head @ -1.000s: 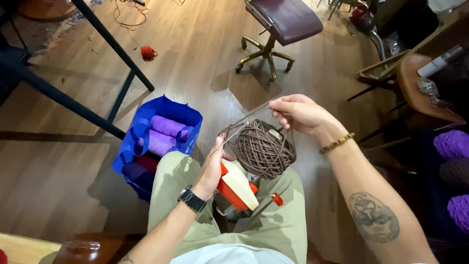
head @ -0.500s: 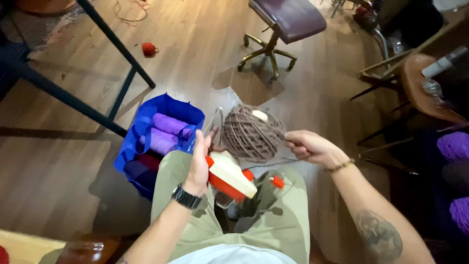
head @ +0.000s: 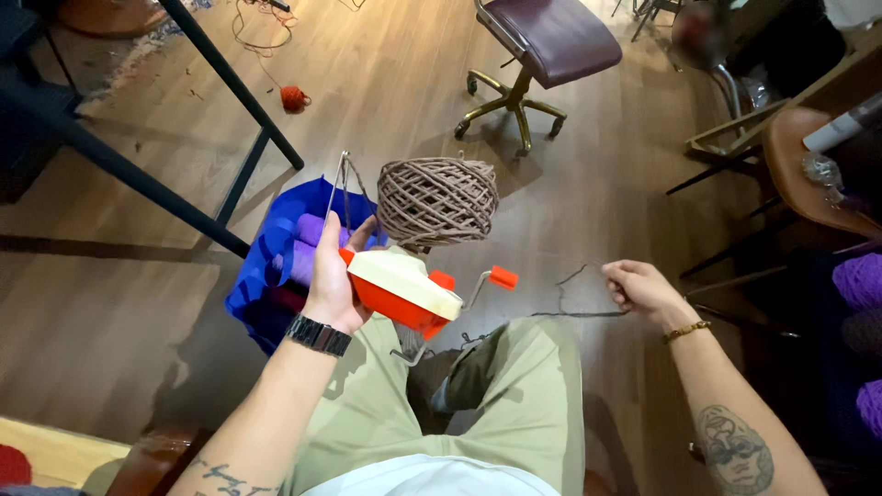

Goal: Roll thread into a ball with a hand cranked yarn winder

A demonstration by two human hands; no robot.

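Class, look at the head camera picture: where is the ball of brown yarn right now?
The ball of brown yarn sits atop the orange-and-cream yarn winder, centre frame, held by the left hand, beside the blue bag.

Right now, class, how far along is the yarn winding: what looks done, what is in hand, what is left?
Done: a full, rounded ball of brown yarn sits on the orange and cream yarn winder. In hand: the left hand grips the winder, and the right hand pinches a loose dark strand out to the side. Left: the ball is not yet off the winder. Purple yarn waits in the blue bag.
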